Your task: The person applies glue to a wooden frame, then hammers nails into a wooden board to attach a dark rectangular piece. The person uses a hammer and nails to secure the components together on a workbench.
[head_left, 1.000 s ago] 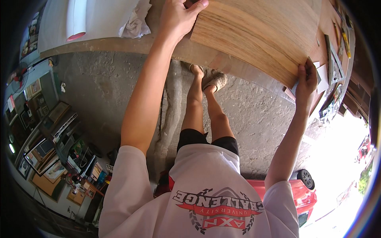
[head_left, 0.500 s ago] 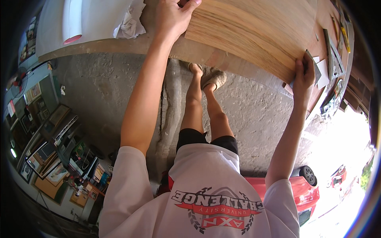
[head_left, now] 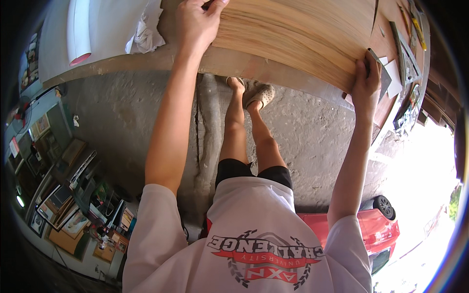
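Note:
A thin wood-grain sheet [head_left: 293,34] lies across the near part of the workbench [head_left: 273,71]. My left hand [head_left: 198,24] is at its left edge, thumb and fingers closed. Something dark shows between them, but the frame's top edge cuts it off and I cannot make it out. My right hand [head_left: 366,85] is closed at the sheet's near right corner, the thumb toward the sheet and the fingers on the outer side. A dark flat plate [head_left: 383,73] lies just beyond the right fingers, partly covered by them.
A white roll [head_left: 79,34] and a crumpled sheet of paper [head_left: 145,36] are at the left. On the right are a metal square [head_left: 408,58], a yellow cutter [head_left: 418,34] and paper pieces [head_left: 394,80]. A red car [head_left: 366,229] stands behind.
The bench and what lies on it have shifted slightly up and left in view. A dark curved line now shows along the sheet's far right edge. Both hands stay at the sheet's sides.

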Tool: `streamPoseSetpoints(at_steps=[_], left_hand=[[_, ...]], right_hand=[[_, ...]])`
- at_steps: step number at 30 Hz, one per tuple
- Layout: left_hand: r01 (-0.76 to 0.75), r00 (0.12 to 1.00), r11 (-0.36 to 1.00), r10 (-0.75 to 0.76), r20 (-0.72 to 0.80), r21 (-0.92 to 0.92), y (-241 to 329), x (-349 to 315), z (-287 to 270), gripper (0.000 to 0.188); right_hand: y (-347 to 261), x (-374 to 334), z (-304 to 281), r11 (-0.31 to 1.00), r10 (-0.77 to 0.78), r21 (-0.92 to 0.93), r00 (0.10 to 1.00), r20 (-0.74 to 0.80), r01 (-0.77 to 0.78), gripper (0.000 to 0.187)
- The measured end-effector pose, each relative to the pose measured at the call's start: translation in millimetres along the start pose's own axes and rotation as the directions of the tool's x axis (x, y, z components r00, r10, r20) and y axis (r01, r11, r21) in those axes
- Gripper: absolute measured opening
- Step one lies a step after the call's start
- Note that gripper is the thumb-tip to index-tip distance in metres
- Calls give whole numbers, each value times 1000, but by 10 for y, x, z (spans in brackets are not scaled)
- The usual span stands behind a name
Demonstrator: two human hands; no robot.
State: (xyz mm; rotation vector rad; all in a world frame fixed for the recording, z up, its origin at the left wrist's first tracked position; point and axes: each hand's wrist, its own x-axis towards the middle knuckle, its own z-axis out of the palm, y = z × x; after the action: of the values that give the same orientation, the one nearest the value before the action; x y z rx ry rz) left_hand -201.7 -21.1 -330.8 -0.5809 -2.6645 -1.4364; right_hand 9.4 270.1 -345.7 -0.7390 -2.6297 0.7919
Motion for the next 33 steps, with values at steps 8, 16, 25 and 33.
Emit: streamPoseSetpoints(at_steps=[8,16,25,33], left_hand=[[68,998,990,-68,-9,127,88,-23,-5,25],[90,996,992,-87,-34,91,84,-59,55,24],[307,951,941,-298,78,-144,-69,-131,-99,41],[573,778,805,-594,205,155,320,-448,-426,45]], right_hand=[[49,-30,31,999,-45,-15,999,-24,44,35],[65,-40,22,999,-18,-34,1000,3,18,36],[-136,-374,-334,962,223,202,958,-182,-186,20],[-552,-935,-214,567,625,603,770,130,-562,23]])
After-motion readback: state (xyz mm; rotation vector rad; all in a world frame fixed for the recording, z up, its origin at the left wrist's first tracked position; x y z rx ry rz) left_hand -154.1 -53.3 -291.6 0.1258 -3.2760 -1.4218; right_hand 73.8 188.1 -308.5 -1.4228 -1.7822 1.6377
